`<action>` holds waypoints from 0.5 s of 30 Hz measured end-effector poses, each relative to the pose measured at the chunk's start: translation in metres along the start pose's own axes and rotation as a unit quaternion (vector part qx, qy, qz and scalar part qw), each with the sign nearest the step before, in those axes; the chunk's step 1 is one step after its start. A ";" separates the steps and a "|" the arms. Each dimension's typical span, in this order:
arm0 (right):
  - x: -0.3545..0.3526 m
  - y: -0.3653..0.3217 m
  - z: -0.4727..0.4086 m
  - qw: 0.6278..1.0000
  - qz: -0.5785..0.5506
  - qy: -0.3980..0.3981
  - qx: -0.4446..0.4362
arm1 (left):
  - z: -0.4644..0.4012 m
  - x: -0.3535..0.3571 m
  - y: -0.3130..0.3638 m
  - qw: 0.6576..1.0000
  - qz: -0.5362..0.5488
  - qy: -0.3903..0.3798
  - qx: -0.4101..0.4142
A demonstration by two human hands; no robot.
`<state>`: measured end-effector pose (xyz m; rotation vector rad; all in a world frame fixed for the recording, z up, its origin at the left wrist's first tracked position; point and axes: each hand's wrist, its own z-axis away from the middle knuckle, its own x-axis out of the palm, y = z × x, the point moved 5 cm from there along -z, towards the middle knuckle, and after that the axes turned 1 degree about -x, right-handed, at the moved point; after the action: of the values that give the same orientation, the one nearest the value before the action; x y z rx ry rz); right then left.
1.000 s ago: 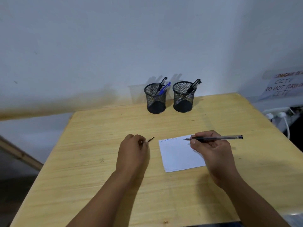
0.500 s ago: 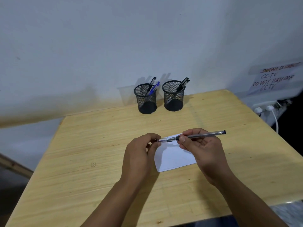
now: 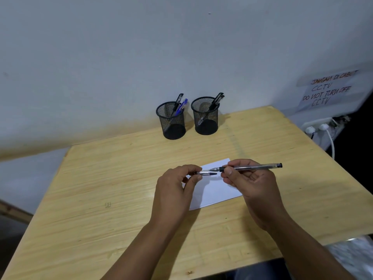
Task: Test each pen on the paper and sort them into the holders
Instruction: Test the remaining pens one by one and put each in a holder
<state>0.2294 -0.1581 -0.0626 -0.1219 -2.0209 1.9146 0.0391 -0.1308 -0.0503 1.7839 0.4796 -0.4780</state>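
A clear-barrelled black pen (image 3: 254, 167) lies level in my right hand (image 3: 252, 184), tip pointing left, just above the white paper (image 3: 218, 188). My left hand (image 3: 173, 188) pinches the pen's clear cap (image 3: 205, 173), its open end close to the pen tip but apart from it. Two black mesh holders stand at the table's far edge: the left holder (image 3: 173, 123) has a black and a blue pen in it, the right holder (image 3: 205, 118) has black pens.
The wooden table (image 3: 101, 188) ends at a white wall. At the far right hang a handwritten CCTV notice (image 3: 329, 89) and a power strip (image 3: 319, 126) with white plugs and a cable.
My left hand came in from the left of the paper with the cap and brought it up to the pen tip. My right hand lifted the pen off the paper.
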 end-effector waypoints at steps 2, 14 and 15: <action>-0.002 0.000 0.000 1.000 0.000 0.001 0.000 | 0.000 0.002 0.001 1.000 -0.001 0.000 0.003; -0.009 0.006 0.003 1.000 0.012 0.005 0.003 | 0.001 0.004 0.006 1.000 0.000 -0.001 0.024; -0.008 0.006 0.003 1.000 0.012 0.001 0.002 | 0.002 0.005 0.008 0.999 -0.003 -0.002 0.034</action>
<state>0.2348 -0.1632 -0.0706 -0.1467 -2.0228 1.9326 0.0480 -0.1343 -0.0472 1.8466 0.4706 -0.5066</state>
